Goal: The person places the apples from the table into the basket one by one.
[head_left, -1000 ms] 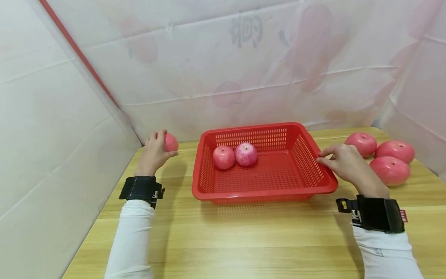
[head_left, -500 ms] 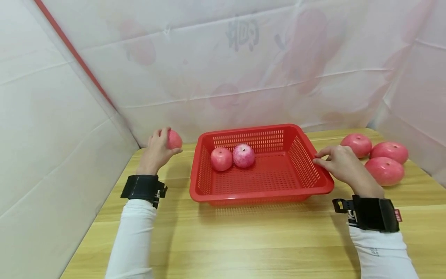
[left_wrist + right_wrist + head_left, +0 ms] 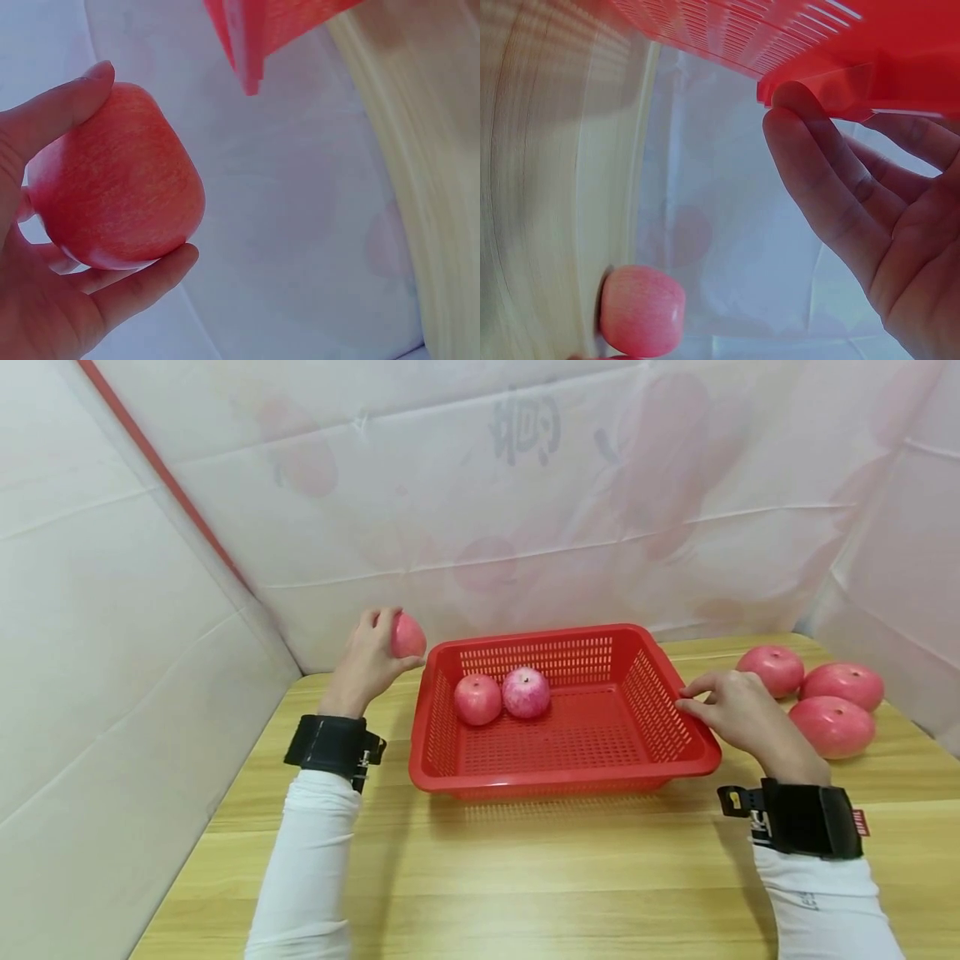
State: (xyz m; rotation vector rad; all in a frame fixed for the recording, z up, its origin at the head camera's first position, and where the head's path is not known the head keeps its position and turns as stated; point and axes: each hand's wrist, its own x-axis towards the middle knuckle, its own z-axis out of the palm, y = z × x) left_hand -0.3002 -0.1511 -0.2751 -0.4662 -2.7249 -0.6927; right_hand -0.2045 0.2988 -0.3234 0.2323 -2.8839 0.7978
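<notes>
on the table: a red perforated plastic basket (image 3: 562, 727) sits at the middle of the pale wooden tabletop (image 3: 525, 877), its far edge close to the white backdrop sheet (image 3: 487, 485).
left hand: the left hand (image 3: 365, 667) is raised beside the basket's far-left corner, fingers and thumb curled round a round pink-red apple (image 3: 407, 636); the left wrist view shows the apple (image 3: 112, 180) cupped between thumb and fingers, clear of the table.
right hand: the right hand (image 3: 738, 714) rests at the basket's right rim, holding nothing; in the right wrist view its fingertips (image 3: 795, 112) touch the rim's edge, fingers only loosely bent.
inside the basket: two pink apples (image 3: 501, 696) lie side by side, touching, toward the far-left part.
right of the basket: three more pink apples (image 3: 825, 693) lie clustered on the table, just beyond the right hand.
</notes>
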